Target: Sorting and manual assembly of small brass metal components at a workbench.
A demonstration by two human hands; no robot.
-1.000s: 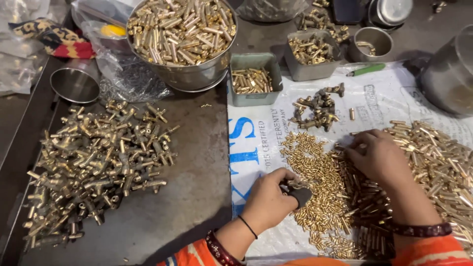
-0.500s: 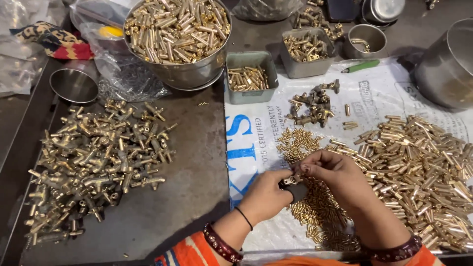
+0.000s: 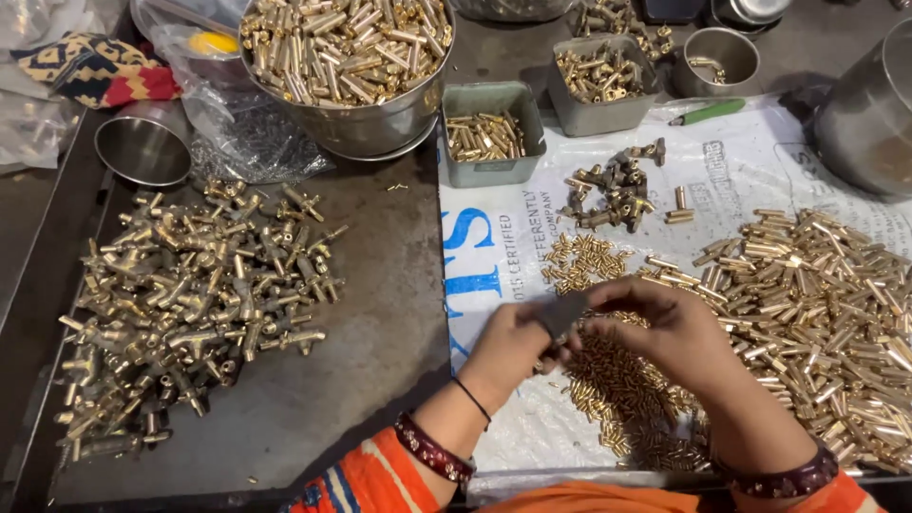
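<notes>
Left hand and right hand meet over the small brass pins on the printed sack sheet. Both pinch one dark flat piece, held between their fingertips; fingers curled tight. Pins lie directly beneath. Right: heap of brass tubes. Left on the worktop: pile of brass tee fittings. Farther: two grey square tubs, one big steel bowl of tubes, two steel cups.

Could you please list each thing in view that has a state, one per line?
left hand: gripping a small dark tool
right hand: fingertips at the tool
large steel bowl: heaped with brass tubes
steel cup: upright, empty
grey tray: partly filled
green pen: lying flat
</notes>
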